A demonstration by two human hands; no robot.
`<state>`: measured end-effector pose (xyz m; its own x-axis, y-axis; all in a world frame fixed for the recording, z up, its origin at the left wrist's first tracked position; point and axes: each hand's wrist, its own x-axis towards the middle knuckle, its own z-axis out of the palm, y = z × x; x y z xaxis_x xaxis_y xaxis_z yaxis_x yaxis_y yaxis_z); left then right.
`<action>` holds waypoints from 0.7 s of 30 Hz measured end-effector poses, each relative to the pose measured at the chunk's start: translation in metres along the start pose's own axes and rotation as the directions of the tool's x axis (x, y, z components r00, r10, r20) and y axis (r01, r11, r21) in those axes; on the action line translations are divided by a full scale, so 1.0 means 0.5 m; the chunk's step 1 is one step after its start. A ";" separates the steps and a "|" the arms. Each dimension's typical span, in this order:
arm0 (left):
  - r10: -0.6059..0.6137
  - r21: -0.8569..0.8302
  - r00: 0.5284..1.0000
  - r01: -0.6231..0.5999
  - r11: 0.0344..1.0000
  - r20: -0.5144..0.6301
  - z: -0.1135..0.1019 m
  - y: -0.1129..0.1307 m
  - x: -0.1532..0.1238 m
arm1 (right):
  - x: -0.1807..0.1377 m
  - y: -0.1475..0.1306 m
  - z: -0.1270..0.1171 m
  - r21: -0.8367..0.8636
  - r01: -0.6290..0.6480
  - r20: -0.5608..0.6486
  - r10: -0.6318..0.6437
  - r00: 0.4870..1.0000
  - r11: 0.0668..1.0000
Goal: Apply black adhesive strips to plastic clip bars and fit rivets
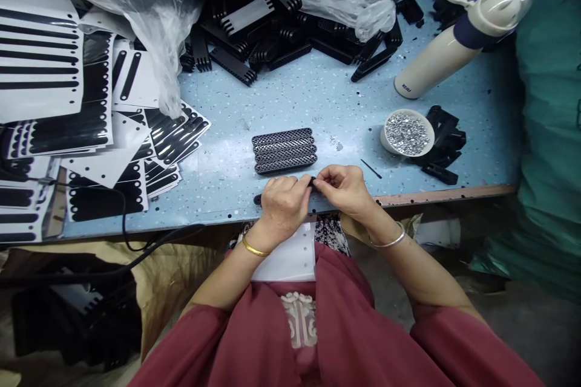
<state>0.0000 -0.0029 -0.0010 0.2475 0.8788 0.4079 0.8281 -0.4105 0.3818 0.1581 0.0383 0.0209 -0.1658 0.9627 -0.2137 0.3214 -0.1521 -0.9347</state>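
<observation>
I'm clamping strip (311,181) in left hand (285,205), right hand (344,188) pinching its end; uneven pull possibly risking slip.

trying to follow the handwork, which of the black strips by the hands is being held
The strip in the left hand, its end poking out on the left; the other strips lie side by side just beyond it.

On the tabletop (227,109) we log sheets (40,66) piled left, a row of strips (285,151) at centre, and the left hand (284,205) and right hand (342,187) just before it. Rightward we note a rod (371,169), then a bowl (385,141) with pieces (407,132) in it, a bottle (447,51) behind it. At the back we record heaped parts (233,66), partly beneath plastic (158,30).
</observation>
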 end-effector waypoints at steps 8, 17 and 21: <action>0.042 -0.142 0.999 -0.040 0.989 0.014 -0.020 -0.018 -0.004 | 0.009 -0.008 0.000 0.143 -0.191 0.065 0.183 0.981 0.971; 0.088 -0.191 0.996 -0.081 0.978 0.032 -0.020 -0.028 -0.007 | -0.009 -0.023 0.006 0.326 -0.215 0.079 0.200 0.977 0.921; 0.102 -0.181 0.994 -0.092 0.979 0.048 -0.022 -0.029 -0.006 | -0.010 -0.025 0.007 0.366 -0.223 0.101 0.199 0.975 0.904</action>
<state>-0.0184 -0.0025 0.0015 0.3548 0.8428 0.4047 0.6968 -0.5270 0.4865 0.1519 0.0345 0.0328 -0.1913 0.8856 -0.4233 -0.0136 -0.4336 -0.9010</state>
